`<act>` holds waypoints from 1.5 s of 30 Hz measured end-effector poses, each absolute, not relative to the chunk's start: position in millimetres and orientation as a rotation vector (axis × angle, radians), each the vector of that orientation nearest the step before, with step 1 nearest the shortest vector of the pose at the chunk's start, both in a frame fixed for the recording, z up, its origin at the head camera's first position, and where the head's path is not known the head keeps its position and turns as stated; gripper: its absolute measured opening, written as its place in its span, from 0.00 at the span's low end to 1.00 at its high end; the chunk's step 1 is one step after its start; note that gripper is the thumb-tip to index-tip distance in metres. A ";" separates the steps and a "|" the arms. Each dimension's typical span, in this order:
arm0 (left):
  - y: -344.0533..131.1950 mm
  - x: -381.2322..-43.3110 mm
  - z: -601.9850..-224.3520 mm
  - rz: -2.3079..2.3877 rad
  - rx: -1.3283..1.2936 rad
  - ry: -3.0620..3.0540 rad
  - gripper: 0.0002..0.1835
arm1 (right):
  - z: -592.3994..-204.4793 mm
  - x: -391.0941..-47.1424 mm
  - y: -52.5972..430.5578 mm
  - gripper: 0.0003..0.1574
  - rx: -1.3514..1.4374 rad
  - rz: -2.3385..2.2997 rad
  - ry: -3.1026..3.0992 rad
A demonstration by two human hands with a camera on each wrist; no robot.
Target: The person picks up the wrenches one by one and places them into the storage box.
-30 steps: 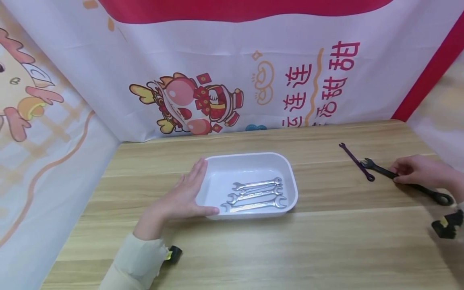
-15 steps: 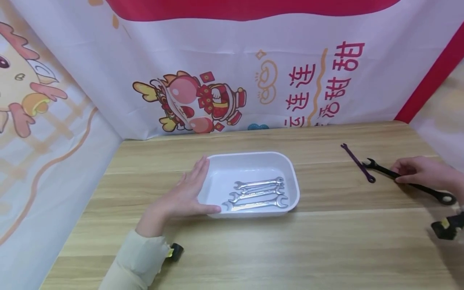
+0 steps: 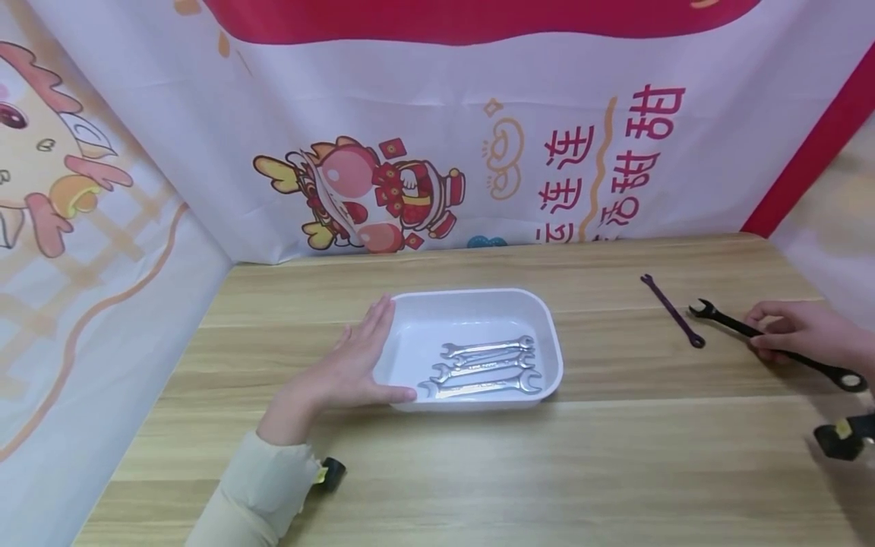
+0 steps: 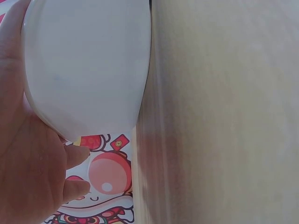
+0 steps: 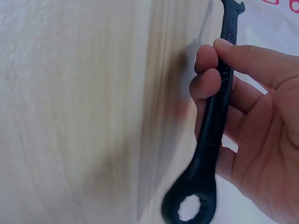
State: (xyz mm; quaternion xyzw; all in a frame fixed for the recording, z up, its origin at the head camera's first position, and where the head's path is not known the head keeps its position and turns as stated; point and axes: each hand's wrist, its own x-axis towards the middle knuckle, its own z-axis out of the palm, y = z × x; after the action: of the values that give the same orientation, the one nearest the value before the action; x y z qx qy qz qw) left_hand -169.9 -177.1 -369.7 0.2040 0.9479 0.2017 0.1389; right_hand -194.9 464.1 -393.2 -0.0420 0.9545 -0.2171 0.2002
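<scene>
My right hand (image 3: 803, 334) pinches a black combination wrench (image 5: 216, 126) by its shaft, thumb on one side and curled fingers on the other. Its ring end points toward the wrist and its open jaw away; in the right wrist view it looks lifted off the table. A thin purple wrench (image 3: 673, 311) lies on the table just left of the black one. My left hand (image 3: 349, 365) rests against the left end of a white tray (image 3: 547, 334), fingers spread along its wall and thumb at the front rim. Several silver open-end wrenches (image 3: 481, 386) lie inside the tray.
The wood-grain table (image 3: 478, 479) runs back to a printed cloth (image 3: 410, 91) hanging along its far edge. Another cloth (image 3: 102, 228) borders the left side. Bare tabletop lies between the tray and the purple wrench.
The black wrench has shifted slightly right with my right hand and now stands apart from the purple wrench. My left hand stays at the tray.
</scene>
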 end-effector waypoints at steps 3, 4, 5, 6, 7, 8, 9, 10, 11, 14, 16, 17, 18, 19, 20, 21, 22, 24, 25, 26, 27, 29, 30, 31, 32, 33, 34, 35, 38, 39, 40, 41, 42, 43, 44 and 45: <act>-177.6 -169.7 -369.2 0.591 0.587 2.740 0.73 | -391.4 -193.8 465.2 0.11 -0.121 -0.605 2.683; -177.7 -169.7 -369.2 0.592 0.587 2.741 0.73 | -390.6 -193.3 465.2 0.11 -0.123 -0.603 2.694; -177.8 -169.6 -369.3 0.596 0.587 2.741 0.73 | -389.7 -192.9 465.1 0.11 -0.123 -0.604 2.702; -177.9 -169.5 -369.4 0.598 0.589 2.741 0.73 | -388.8 -192.5 465.0 0.12 -0.126 -0.603 2.712; -178.0 -169.4 -369.3 0.599 0.590 2.741 0.73 | -388.0 -191.9 464.7 0.12 -0.129 -0.606 2.722; -178.0 -169.4 -369.4 0.600 0.592 2.742 0.73 | -387.2 -191.5 464.7 0.12 -0.136 -0.619 2.729; -178.1 -169.4 -369.6 0.601 0.593 2.742 0.73 | -386.1 -191.1 464.6 0.12 -0.141 -0.627 2.737; -178.1 -169.3 -369.6 0.602 0.593 2.742 0.73 | -385.0 -190.7 464.3 0.13 -0.137 -0.640 2.741; -178.2 -169.3 -369.6 0.605 0.594 2.741 0.73 | -383.8 -190.3 464.2 0.13 -0.132 -0.650 2.742; -178.2 -169.2 -369.8 0.603 0.596 2.741 0.73 | -380.8 -189.8 463.7 0.14 -0.113 -0.677 2.735; -178.2 -169.2 -370.1 0.602 0.594 2.741 0.73 | -379.2 -189.2 463.4 0.15 -0.095 -0.676 2.739; -178.1 -169.2 -370.3 0.603 0.593 2.743 0.73 | -378.8 -188.8 463.4 0.15 -0.097 -0.680 2.745; -178.1 -169.2 -370.5 0.602 0.592 2.744 0.73 | -378.5 -188.1 463.4 0.15 -0.099 -0.689 2.754; -178.0 -169.2 -370.5 0.604 0.591 2.745 0.73 | -378.2 -187.4 463.9 0.15 -0.108 -0.691 2.767; -178.0 -169.3 -370.5 0.607 0.590 2.745 0.73 | -378.2 -186.3 464.3 0.15 -0.119 -0.699 2.790; -177.9 -169.3 -370.5 0.609 0.589 2.745 0.73 | -378.1 -185.0 465.0 0.15 -0.125 -0.730 2.815; -177.8 -169.4 -370.5 0.611 0.590 2.746 0.73 | -378.1 -183.8 465.7 0.13 -0.127 -0.767 2.840; -177.8 -169.5 -370.5 0.613 0.592 2.746 0.73 | -378.0 -181.8 467.7 0.09 -0.138 -0.834 2.883; -177.7 -169.6 -370.7 0.611 0.593 2.747 0.73 | -377.7 -181.3 468.7 0.07 -0.142 -0.853 2.901; -177.8 -169.7 -370.9 0.610 0.593 2.747 0.73 | -377.4 -180.8 469.4 0.05 -0.139 -0.889 2.915; -177.8 -169.9 -371.3 0.606 0.595 2.749 0.73 | -376.6 -180.5 470.1 0.06 -0.132 -0.917 2.924; -178.0 -170.1 -371.4 0.601 0.596 2.751 0.73 | -374.4 -180.5 470.9 0.13 -0.135 -0.929 2.941; -178.1 -170.2 -371.2 0.598 0.596 2.752 0.73 | -373.0 -180.3 471.1 0.18 -0.133 -0.939 2.951; -178.1 -170.1 -371.5 0.597 0.595 2.750 0.73 | -372.0 -179.8 471.1 0.21 -0.134 -0.957 2.957; -178.1 -170.2 -371.5 0.598 0.594 2.749 0.73 | -371.0 -179.3 471.1 0.23 -0.136 -0.982 2.963; -178.2 -170.1 -371.5 0.599 0.593 2.749 0.73 | -370.1 -178.8 470.8 0.25 -0.143 -0.998 2.971; -178.2 -169.9 -371.2 0.602 0.592 2.748 0.73 | -369.0 -178.2 470.6 0.27 -0.152 -1.023 2.973; -178.2 -169.9 -371.2 0.605 0.592 2.748 0.73 | -368.0 -177.7 470.2 0.29 -0.150 -1.040 2.973; -178.2 -170.0 -371.2 0.607 0.596 2.748 0.72 | -365.3 -176.7 468.7 0.30 -0.166 -1.065 2.964; -178.2 -170.0 -371.2 0.608 0.597 2.749 0.72 | -364.5 -176.3 468.2 0.31 -0.167 -1.066 2.962; -178.3 -169.9 -371.1 0.608 0.599 2.749 0.72 | -363.7 -175.9 467.7 0.31 -0.166 -1.065 2.960; -178.3 -169.8 -371.1 0.609 0.600 2.748 0.72 | -362.9 -175.6 467.1 0.31 -0.163 -1.059 2.958; -178.4 -169.8 -371.1 0.609 0.601 2.749 0.72 | -362.2 -175.4 466.5 0.30 -0.159 -1.052 2.958; -178.4 -169.8 -370.9 0.611 0.601 2.748 0.72 | -361.3 -175.2 465.6 0.29 -0.156 -1.047 2.958; -178.4 -169.6 -370.5 0.616 0.600 2.746 0.72 | -359.9 -174.8 464.6 0.29 -0.150 -1.038 2.962; -178.4 -169.6 -370.3 0.618 0.600 2.746 0.72 | -358.6 -174.7 463.2 0.29 -0.146 -1.027 2.966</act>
State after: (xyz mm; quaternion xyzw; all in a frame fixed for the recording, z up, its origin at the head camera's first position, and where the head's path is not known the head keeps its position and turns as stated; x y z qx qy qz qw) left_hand -169.6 -178.4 -370.3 0.2067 0.9459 0.2128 0.1314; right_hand -174.7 463.2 -358.6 -0.0466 0.9439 -0.3269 -0.0003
